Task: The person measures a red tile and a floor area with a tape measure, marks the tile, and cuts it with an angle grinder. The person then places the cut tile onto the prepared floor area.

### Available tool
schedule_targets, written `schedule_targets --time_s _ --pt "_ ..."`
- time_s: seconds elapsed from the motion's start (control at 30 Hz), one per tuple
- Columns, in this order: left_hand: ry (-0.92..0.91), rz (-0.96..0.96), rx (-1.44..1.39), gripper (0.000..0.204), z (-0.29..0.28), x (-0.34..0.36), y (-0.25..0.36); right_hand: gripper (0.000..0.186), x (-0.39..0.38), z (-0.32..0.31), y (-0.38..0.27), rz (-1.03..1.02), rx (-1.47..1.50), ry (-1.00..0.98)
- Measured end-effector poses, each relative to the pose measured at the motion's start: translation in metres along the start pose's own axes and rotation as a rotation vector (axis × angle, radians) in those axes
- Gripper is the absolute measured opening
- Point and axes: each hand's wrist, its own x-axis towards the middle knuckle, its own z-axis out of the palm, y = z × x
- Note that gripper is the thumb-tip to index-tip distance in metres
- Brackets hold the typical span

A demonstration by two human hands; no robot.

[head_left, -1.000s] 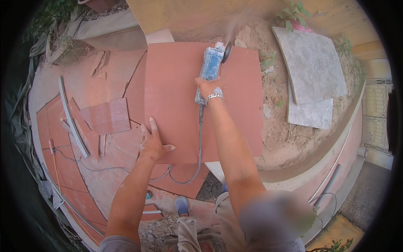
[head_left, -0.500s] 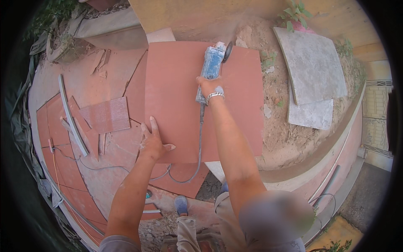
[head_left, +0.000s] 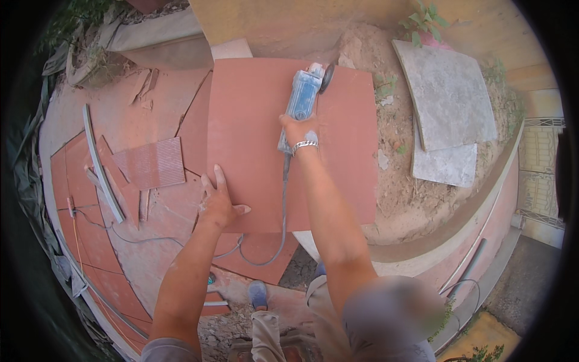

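Note:
A large reddish tile (head_left: 253, 120) lies flat in front of me. My right hand (head_left: 300, 130), with a chain bracelet at its wrist, is wrapped round the body of a dusty blue angle grinder (head_left: 303, 96). The grinder's dark disc (head_left: 327, 79) stands on edge near the tile's far edge, right of centre; whether it touches the tile I cannot tell. From the tool's rear a grey cord (head_left: 284, 199) runs toward me over the tile. My left hand (head_left: 219, 205) rests on the tile's near left corner, fingers spread and thumb out.
Two grey slabs (head_left: 449, 96) lie overlapping on dirt at the right. On the left are a ribbed tile piece (head_left: 151, 163), a metal strip (head_left: 99, 163) and a cable connector (head_left: 71, 207). A low curved kerb (head_left: 434, 241) bounds the dirt. My shoe (head_left: 257, 294) shows below.
The grinder and my right hand have shifted slightly toward me, the disc a little lower along the tile's far part. My left hand keeps its place on the tile.

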Motion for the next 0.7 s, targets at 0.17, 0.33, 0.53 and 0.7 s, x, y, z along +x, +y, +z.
schedule_targets --time_s 0.17,0.33,0.53,0.7 --pt "0.047 0.011 0.018 0.144 0.008 0.004 -0.005 0.071 -0.010 -0.002 0.006 0.054 0.031 -0.072" --pt "0.031 0.008 0.028 0.144 0.005 0.004 -0.004 0.071 -0.012 0.002 0.014 0.027 0.006 -0.054" --pt "0.012 -0.022 0.042 0.144 0.003 0.002 0.000 0.072 -0.015 0.000 0.012 0.072 -0.022 -0.045" --pt "0.008 -0.022 0.032 0.145 0.004 0.003 -0.001 0.072 -0.017 -0.003 0.005 0.061 -0.045 -0.076"
